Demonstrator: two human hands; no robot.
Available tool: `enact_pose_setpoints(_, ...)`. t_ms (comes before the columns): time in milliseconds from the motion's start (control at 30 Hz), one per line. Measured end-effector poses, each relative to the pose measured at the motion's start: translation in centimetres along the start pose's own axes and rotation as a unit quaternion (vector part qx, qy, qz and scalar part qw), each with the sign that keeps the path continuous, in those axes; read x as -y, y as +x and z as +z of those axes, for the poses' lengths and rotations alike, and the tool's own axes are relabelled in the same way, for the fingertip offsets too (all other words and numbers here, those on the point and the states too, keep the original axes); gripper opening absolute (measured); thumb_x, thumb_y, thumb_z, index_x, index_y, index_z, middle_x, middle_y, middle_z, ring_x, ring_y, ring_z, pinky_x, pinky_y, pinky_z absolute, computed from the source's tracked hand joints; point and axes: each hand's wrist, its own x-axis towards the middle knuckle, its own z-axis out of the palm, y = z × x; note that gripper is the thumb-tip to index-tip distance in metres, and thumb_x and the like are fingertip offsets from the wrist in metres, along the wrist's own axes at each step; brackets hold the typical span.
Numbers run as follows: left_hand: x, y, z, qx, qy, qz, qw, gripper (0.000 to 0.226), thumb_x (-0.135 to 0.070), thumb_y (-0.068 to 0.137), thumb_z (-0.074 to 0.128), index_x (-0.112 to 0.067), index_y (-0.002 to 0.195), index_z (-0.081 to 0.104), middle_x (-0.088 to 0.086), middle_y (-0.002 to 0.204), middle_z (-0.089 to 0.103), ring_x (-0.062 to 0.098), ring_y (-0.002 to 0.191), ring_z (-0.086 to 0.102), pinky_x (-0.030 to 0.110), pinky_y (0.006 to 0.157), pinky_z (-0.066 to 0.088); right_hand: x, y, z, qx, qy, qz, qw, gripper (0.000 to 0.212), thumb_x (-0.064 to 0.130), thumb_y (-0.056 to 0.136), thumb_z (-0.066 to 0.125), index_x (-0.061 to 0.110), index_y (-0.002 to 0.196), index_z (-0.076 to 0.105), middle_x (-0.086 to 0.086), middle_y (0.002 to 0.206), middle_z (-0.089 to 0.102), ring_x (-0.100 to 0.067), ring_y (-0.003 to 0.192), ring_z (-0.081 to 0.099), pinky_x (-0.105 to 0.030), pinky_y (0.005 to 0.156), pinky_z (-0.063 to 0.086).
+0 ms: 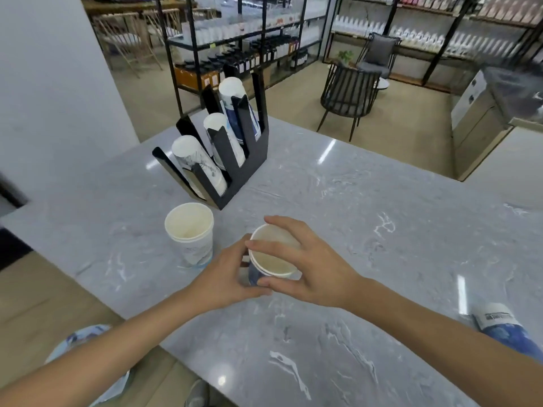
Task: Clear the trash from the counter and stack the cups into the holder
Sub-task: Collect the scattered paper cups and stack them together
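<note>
Head view: both hands met over grey marble counter [382, 230], clamped on one paper cup [271, 259], mouth up, tilted toward camera. Left hand [223, 274] gripped cup's blue lower wall; right hand [311, 265] wrapped rim w/ thumb and fingers. Second cup [189, 233] stood upright just left, untouched. Black holder [235, 148] behind, three slots w/ stacked cups. Blue cup [505, 330] lay on side, far right.

A plain white wall [44, 83] stands far left of the hands. Far past them, tall black metal shelves [249, 39] hold what may be white bottles, too blurry to tell. A dark slatted chair [348, 92] sits on the tan floor [293, 92].
</note>
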Motion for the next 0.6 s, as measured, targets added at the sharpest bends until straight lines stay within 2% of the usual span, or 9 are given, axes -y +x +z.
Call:
enact_pose_setpoints(67, 0.2, 0.5, -0.5, -0.015, -0.012, -0.008, 1.000, 0.082, -0.041, 0.067, 0.094, -0.030, 0.135, 0.048, -0.024, 0.119, 0.064, -0.007, 0.110, 0.064, 0.008, 0.085, 0.051, -0.2, 1.6, 0.1, -0.006, -0.010, -0.023, 1.000, 0.053, 0.048, 0.093, 0.070, 0.031, 0.141, 0.058, -0.012, 0.157, 0.038, -0.023, 0.144, 0.038, -0.034, 0.115, 0.040)
enact_pose_setpoints(167, 0.9, 0.2, -0.8, -0.017, -0.024, -0.040, 0.999, 0.087, -0.035, 0.066, 0.096, -0.023, 0.138, 0.048, -0.013, 0.120, 0.068, 0.001, 0.111, 0.066, 0.020, 0.089, 0.056, 0.4, 2.7, 0.7, 0.028, -0.015, -0.002, 0.999, 0.052, 0.043, 0.091, 0.073, 0.024, 0.138, 0.062, -0.017, 0.155, 0.041, -0.028, 0.143, 0.040, -0.037, 0.116, 0.039)
enact_pose_setpoints(367, 2.3, -0.4, -1.2, -0.022, -0.024, -0.060, 0.998, 0.081, -0.038, 0.064, 0.095, -0.027, 0.131, 0.051, -0.017, 0.117, 0.067, -0.002, 0.108, 0.066, 0.015, 0.085, 0.055, 0.4, 3.4, 1.5, 0.061, 0.006, 0.014, 0.998, 0.054, 0.041, 0.091, 0.074, 0.023, 0.140, 0.060, -0.017, 0.156, 0.039, -0.029, 0.146, 0.038, -0.038, 0.116, 0.039)
enact_pose_setpoints(600, 3.0, -0.3, -1.9, -0.024, -0.018, -0.071, 0.997, 0.078, -0.042, 0.063, 0.094, -0.032, 0.128, 0.052, -0.021, 0.111, 0.069, 0.000, 0.103, 0.069, 0.027, 0.085, 0.060, 0.2, 4.4, 2.6, 0.058, 0.007, 0.020, 0.998, 0.050, 0.040, 0.094, 0.071, 0.026, 0.140, 0.059, -0.016, 0.157, 0.038, -0.030, 0.146, 0.037, -0.035, 0.117, 0.036)
